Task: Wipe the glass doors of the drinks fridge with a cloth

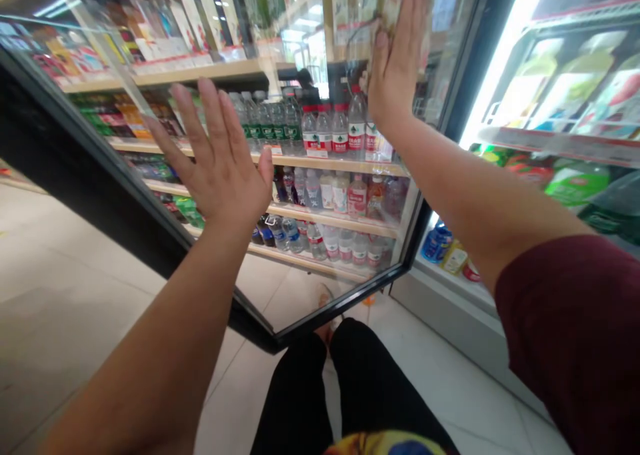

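Observation:
A glass door [310, 301] with a black frame stands swung open in front of me. My left hand [220, 155] is raised before its left part, fingers spread wide and holding nothing visible. Higher up on the right, my right hand [397, 68] lies flat towards the glass with its fingers stretched out. A pale, blurred patch [427, 31] shows beside and behind those fingers; whether it is a cloth or a reflection I cannot tell. Whether the left palm touches the glass is hidden.
Through the glass, wooden shelves [340, 166] carry rows of bottles, among them red-capped water bottles [340, 129]. At right is the lit refrigerator [440, 308] with drinks on its racks. Pale tiles [90, 275] cover the floor; my black-trousered legs [373, 381] are below the door.

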A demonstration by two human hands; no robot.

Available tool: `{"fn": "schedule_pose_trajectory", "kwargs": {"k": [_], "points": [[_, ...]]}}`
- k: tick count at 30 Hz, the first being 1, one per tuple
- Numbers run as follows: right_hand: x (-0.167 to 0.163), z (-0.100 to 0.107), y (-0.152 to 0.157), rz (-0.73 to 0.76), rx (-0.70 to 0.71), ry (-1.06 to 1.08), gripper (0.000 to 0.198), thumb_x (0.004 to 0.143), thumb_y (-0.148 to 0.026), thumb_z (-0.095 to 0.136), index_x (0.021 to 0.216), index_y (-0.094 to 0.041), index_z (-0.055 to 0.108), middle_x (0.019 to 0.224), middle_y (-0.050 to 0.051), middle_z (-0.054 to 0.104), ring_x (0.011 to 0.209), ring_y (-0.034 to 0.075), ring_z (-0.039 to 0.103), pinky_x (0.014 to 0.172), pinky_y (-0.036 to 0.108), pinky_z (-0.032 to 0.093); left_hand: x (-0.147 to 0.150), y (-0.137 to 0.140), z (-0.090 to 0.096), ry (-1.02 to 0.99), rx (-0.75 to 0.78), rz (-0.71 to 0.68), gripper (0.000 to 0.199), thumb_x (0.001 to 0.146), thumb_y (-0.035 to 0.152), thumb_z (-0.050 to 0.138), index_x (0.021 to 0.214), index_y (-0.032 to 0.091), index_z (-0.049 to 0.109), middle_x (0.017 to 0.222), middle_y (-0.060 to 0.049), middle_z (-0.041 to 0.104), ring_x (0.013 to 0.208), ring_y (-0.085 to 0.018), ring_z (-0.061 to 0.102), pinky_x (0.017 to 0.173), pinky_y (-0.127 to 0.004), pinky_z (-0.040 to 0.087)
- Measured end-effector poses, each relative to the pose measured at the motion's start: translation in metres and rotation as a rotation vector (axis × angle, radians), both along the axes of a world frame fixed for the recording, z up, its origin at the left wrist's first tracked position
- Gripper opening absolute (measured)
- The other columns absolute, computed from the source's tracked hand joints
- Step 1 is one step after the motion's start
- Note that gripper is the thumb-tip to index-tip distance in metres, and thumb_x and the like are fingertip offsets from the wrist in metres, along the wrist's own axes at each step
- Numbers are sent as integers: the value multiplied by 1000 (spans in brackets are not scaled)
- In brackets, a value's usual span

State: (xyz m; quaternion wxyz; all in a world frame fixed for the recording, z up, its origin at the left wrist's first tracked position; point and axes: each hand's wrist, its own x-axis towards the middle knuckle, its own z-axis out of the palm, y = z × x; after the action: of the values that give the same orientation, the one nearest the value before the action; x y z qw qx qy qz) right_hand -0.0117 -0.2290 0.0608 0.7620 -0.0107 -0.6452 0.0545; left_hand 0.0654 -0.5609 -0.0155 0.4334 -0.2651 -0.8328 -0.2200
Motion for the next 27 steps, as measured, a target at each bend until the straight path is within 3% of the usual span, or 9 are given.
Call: {"fn": "schedule_pose_trajectory", "kwargs": {"k": [3,5,8,11,13,18,21,24,27], "points": [[24,-36,-26,76,147,-127,85,110,-60,-6,163,-10,37,171,14,40,166,20,25,142,46,22,2,1,-2,28,25,-46,91,102,62,39,177,22,7,177,9,-9,164,-26,-19,132,-51,-33],[33,-44,-32,99,169,-191,81,110,-58,-1,164,-13,39,172,13,39,167,22,24,142,46,21,2,1,-3,40,40,-73,91,103,63,40,176,20,9,178,7,-5,166,-27,-16,133,-54,-31],[35,-22,-38,61,149,-213,69,112,-50,9,164,-13,37,173,11,37,167,19,25,143,42,16,2,1,-3,8,78,-118,90,102,64,43,176,24,11,177,13,-5,164,-25,-20,132,-52,-33],[37,2,-58,38,129,-180,63,115,-43,19,162,-3,33,173,16,36,165,21,26,142,45,16,2,0,-2,-33,131,-194,89,99,63,47,176,30,16,173,20,-5,159,-22,-29,130,-47,-37],[44,-1,-76,46,152,-184,61,115,-40,22,162,-2,34,172,18,37,167,22,26,142,43,18,1,0,-2,-19,139,-234,88,99,59,50,176,30,18,172,21,-5,160,-22,-28,129,-45,-39],[62,-32,-102,97,264,-323,62,112,-41,21,164,-14,39,174,10,37,169,20,22,143,39,18,-7,1,-7,72,119,-216,85,102,48,50,176,25,17,173,18,-3,167,-25,-14,131,-48,-36],[61,-19,-110,118,272,-333,64,109,-45,23,165,-20,40,175,4,37,169,18,23,143,37,18,-10,1,-9,79,114,-218,84,102,48,49,176,24,17,173,17,-3,167,-24,-15,131,-50,-35],[57,-3,-124,98,262,-303,65,109,-42,23,165,-12,38,175,8,37,169,20,24,143,38,18,-11,1,-8,66,125,-229,84,102,48,48,176,23,16,173,17,-4,166,-24,-17,130,-50,-37],[62,-11,-139,68,259,-307,65,112,-40,20,165,-6,36,175,13,36,169,22,22,143,41,18,-10,2,-7,56,132,-231,84,102,49,47,176,24,17,173,17,-4,166,-23,-17,130,-49,-37]]}}
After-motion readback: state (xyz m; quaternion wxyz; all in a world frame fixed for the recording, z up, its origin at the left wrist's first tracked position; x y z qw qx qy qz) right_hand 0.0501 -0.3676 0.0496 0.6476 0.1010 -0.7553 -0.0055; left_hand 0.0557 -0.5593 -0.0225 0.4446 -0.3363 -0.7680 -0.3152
